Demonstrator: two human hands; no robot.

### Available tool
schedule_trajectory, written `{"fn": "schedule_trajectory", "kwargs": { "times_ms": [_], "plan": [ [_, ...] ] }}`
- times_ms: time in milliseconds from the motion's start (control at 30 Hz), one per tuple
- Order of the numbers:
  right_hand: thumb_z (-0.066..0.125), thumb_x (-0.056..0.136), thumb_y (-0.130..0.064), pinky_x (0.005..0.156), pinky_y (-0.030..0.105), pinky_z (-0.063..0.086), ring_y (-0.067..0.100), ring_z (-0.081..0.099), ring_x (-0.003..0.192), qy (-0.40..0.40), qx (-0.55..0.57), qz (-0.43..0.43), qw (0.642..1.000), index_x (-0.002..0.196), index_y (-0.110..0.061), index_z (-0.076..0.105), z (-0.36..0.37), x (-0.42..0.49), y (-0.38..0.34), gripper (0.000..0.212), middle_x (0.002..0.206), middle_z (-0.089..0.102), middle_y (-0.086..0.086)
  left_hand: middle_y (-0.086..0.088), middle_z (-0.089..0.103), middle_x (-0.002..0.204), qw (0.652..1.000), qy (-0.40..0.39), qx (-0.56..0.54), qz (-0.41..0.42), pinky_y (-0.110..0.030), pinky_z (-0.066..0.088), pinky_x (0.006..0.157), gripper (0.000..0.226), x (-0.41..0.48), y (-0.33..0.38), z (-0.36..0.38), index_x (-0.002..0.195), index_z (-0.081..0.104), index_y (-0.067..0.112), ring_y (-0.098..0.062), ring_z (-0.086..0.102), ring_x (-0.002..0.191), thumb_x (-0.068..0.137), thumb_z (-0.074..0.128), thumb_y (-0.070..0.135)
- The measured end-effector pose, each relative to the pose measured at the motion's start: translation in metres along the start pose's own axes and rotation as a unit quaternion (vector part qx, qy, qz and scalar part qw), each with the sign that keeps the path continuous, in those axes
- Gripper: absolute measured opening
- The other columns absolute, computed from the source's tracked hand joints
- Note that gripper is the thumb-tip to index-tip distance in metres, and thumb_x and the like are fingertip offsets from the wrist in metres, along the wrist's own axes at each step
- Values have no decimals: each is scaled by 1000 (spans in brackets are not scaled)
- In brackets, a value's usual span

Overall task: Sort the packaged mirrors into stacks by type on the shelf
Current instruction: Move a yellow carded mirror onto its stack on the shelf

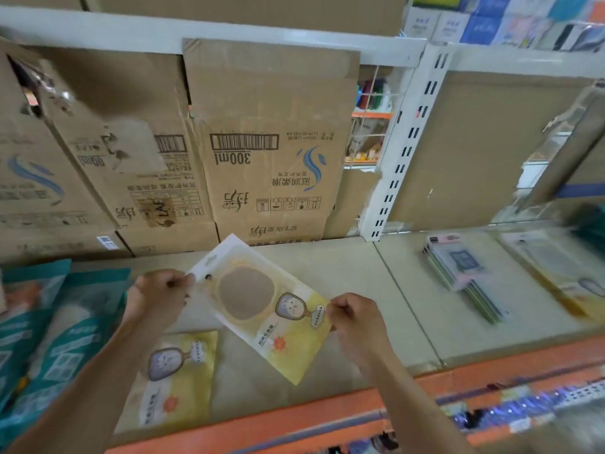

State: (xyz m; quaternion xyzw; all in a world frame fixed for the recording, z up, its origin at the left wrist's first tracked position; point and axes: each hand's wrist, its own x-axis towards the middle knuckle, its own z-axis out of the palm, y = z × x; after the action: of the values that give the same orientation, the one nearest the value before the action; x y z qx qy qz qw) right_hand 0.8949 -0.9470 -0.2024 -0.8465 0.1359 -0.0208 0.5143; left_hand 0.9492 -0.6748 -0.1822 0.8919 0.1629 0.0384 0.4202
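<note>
Mirror pack: clear glossy plastic sleeve over a printed paper card, film slightly wrinkled, mirror face smooth with a dull brown look; second pack on the shelf has the same build. Boxes are matt brown corrugated cardboard, creased, scuffed and torn at the edges; teal bags are shiny plastic film. Shelf is smooth matt beige, looks like painted metal; upright is white painted metal with punched slots, front rail has a smooth orange finish, and the right stack is blurred, apparently clear plastic over pink card.
</note>
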Motion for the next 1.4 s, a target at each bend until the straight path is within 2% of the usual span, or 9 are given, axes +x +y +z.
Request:
{"fn": "schedule_trajectory", "kwargs": {
  "times_ms": [67, 200, 400, 567, 733, 867, 1033, 1233, 1400],
  "plan": [
    [55, 85, -6, 60, 26, 49, 9, 60, 60, 17, 17, 6, 1000, 69, -15, 64, -8, -6, 2, 21, 64, 66, -1, -4, 67, 71, 1000, -12, -15, 3, -30, 48, 62, 18, 2, 7, 4, 81, 69, 20, -20, 62, 70, 91, 60, 31],
    [54, 87, -2, 45, 11, 38, -1, 55, 46, 41, 40, 27, 998, 69, -11, 64, -23, -17, 8, 22, 61, 63, 0, -4, 67, 76, 998, -40, -38, 9, -32, 51, 63, 14, 1, 22, 17, 82, 67, 22, -19, 62, 72, 91, 60, 30],
    [51, 90, 2, 45, 12, 39, -2, 53, 45, 78, 107, 59, 989, 76, -2, 63, -50, -37, 18, 19, 61, 61, 3, -4, 67, 75, 993, -91, -66, 40, -37, 53, 72, 17, -4, 45, 42, 74, 65, 24, -19, 60, 69, 90, 61, 28],
    [55, 88, -4, 62, 33, 50, 12, 60, 61, 119, 77, 75, 987, 75, -11, 67, -80, -50, 38, 19, 71, 70, 5, -4, 64, 70, 987, -124, -80, 64, -26, 46, 65, 18, -16, 72, 73, 71, 65, 22, -16, 56, 62, 89, 63, 23],
    [56, 90, -4, 61, 31, 48, 16, 57, 63, 148, 97, 86, 981, 76, -11, 66, -122, -67, 61, 19, 69, 66, 5, -4, 65, 71, 982, -152, -70, 86, -27, 48, 66, 16, -39, 103, 111, 73, 66, 20, -15, 57, 62, 89, 64, 24],
    [56, 92, -6, 53, 20, 45, 8, 54, 55, 166, 93, 83, 978, 73, -14, 64, -159, -80, 77, 22, 58, 61, -6, -2, 65, 71, 977, -172, -69, 107, -25, 46, 64, 16, -64, 130, 141, 74, 67, 18, -14, 57, 62, 89, 64, 23],
    [56, 92, -8, 49, 12, 41, -2, 53, 50, 181, 111, 89, 973, 72, -13, 64, -201, -90, 99, 22, 63, 62, -4, -2, 62, 68, 969, -202, -68, 128, -25, 45, 65, 19, -89, 158, 175, 71, 67, 16, -15, 55, 60, 89, 63, 22],
    [57, 93, -12, 58, 25, 45, 11, 56, 60, 197, 118, 116, 966, 76, -11, 65, -244, -101, 127, 19, 68, 65, 4, -3, 60, 66, 962, -217, -68, 148, -24, 43, 62, 19, -119, 189, 214, 70, 66, 15, -17, 54, 59, 88, 64, 20],
    [55, 94, -15, 51, 15, 42, -2, 55, 52, 196, 105, 122, 967, 84, -10, 66, -277, -107, 149, 16, 71, 66, 1, -4, 61, 65, 958, -224, -67, 164, -26, 44, 62, 20, -136, 211, 245, 68, 66, 18, -19, 54, 59, 88, 66, 20]
  ]
}}
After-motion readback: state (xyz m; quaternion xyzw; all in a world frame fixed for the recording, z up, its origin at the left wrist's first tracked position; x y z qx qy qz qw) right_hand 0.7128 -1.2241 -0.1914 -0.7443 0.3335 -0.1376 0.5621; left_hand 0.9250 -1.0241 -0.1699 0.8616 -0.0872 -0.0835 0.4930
